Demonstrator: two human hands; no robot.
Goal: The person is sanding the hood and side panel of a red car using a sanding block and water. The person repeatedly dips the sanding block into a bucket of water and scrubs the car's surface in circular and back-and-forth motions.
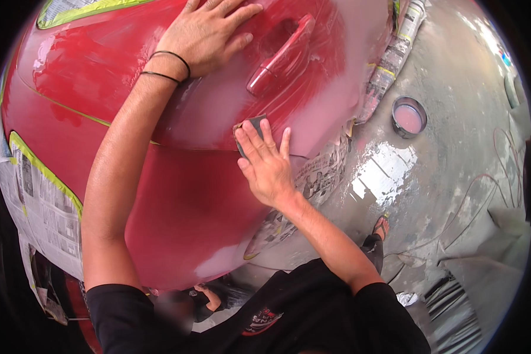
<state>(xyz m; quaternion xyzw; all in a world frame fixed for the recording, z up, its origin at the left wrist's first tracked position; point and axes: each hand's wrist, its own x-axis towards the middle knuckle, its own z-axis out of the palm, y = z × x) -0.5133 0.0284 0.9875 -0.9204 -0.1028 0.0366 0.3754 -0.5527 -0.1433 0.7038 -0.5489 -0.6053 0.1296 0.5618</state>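
Observation:
My left hand [215, 35], with two dark bands on the wrist, lies with spread fingers on the red car panel [79, 56], to the left of the red door handle [277, 56]. Lower and to the right, my right hand [264, 168] holds a small dark sanding pad [255, 121] against the panel, its fingers laid over it. The paint around the pad shows pale, dull patches and wet streaks. A thin groove runs across the panel beside the pad.
Newspaper and yellow tape [44, 212] mask parts of the car. A bucket of pink liquid [407, 118] stands on the wet concrete floor [454, 153], with hoses [478, 180] at the right. Another person's arm [212, 298] shows low in the centre.

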